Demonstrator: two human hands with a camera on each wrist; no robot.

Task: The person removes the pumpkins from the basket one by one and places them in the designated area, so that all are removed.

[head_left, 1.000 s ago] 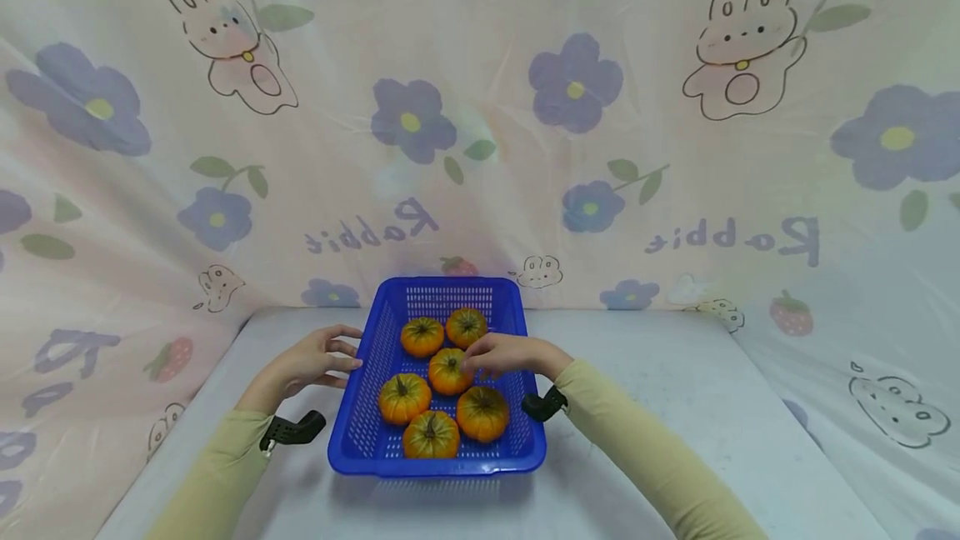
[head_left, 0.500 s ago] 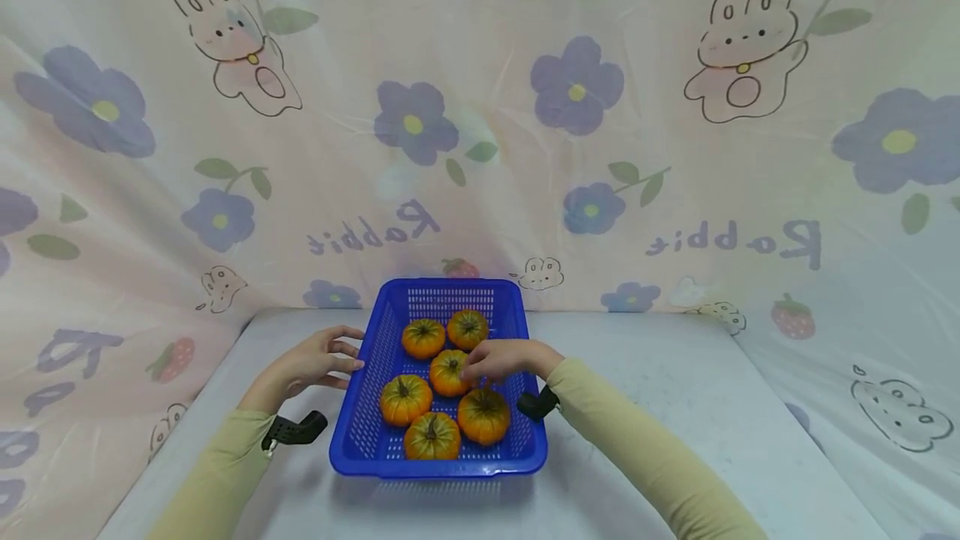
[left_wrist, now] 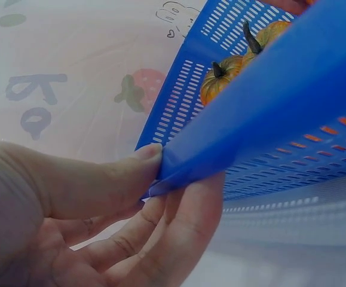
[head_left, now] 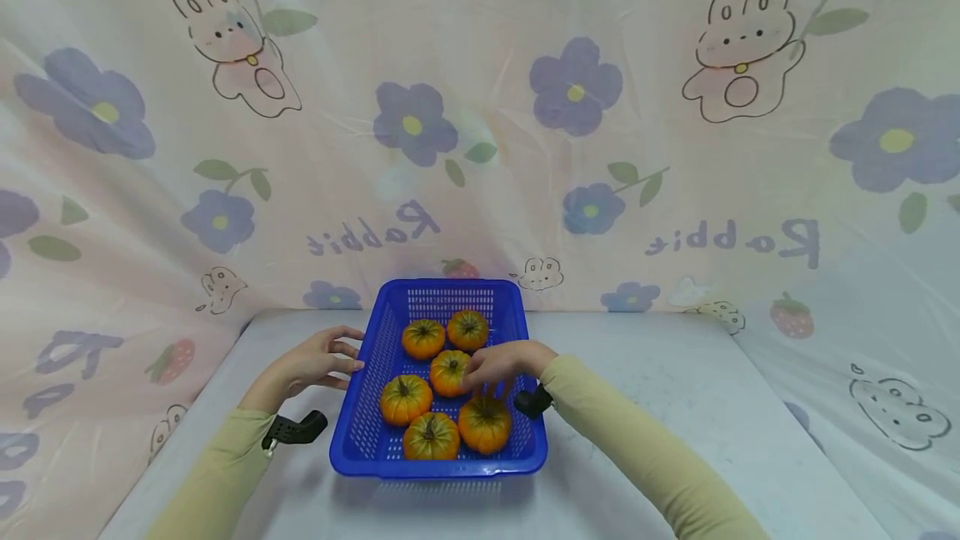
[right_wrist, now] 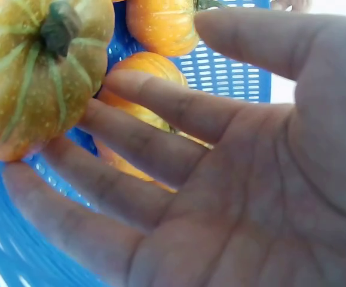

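The left hand (head_left: pixel 318 361) pinches the left rim of the blue basket (head_left: pixel 438 468) between thumb and fingers. The right hand (head_left: pixel 506 362) reaches inside with its fingers extended and slightly spread, fingertips against the near-right pumpkin (head_left: pixel 486 430), which sits in the basket. Five other pumpkins (head_left: pixel 405 400) lie in it too, one in the middle beside the right thumb.

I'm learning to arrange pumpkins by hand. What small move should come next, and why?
Probably nudge the near-right pumpkin slightly toward that corner of the basket: the right hand has its extended fingers at the pumpkin's far side, blue surface shows beside it, and the left hand grips the left rim.
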